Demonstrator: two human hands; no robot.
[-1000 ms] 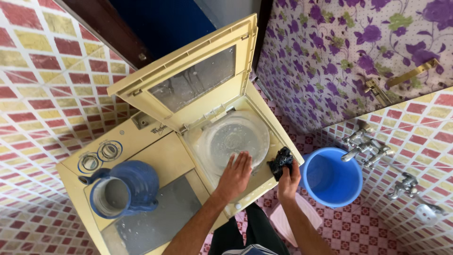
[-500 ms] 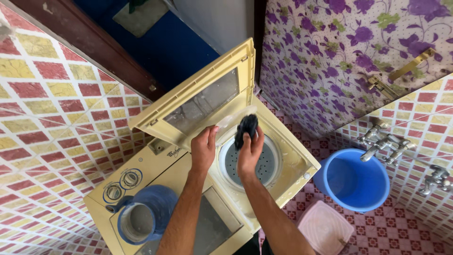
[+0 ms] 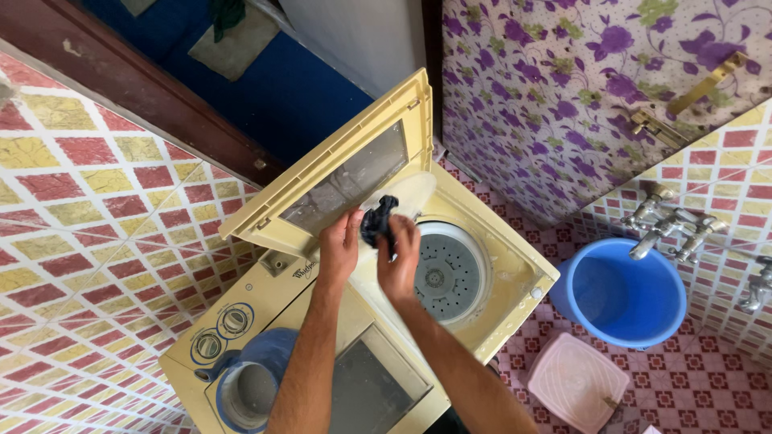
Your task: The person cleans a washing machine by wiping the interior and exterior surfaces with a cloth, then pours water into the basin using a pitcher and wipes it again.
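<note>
I look down on a cream twin-tub washing machine [image 3: 515, 297] with its right lid [image 3: 346, 169] raised. My left hand [image 3: 339, 245] holds a translucent round inner cover [image 3: 410, 193] up on edge against the raised lid. My right hand [image 3: 398, 261] grips a dark wet cloth [image 3: 378, 219] and presses it against that cover. Below my right hand the perforated spin drum [image 3: 442, 277] lies uncovered.
A blue jug [image 3: 249, 386] stands on the machine's left lid beside two control dials [image 3: 221, 333]. A blue bucket [image 3: 627, 293] sits under wall taps [image 3: 671, 229] at the right. A pink square lid [image 3: 577, 382] lies on the tiled floor. A floral-patterned door [image 3: 563, 88] stands behind.
The round cover lay flat over the drum a second ago; my left hand has lifted it upright. My right hand brought the dark cloth from the machine's right rim up onto the cover.
</note>
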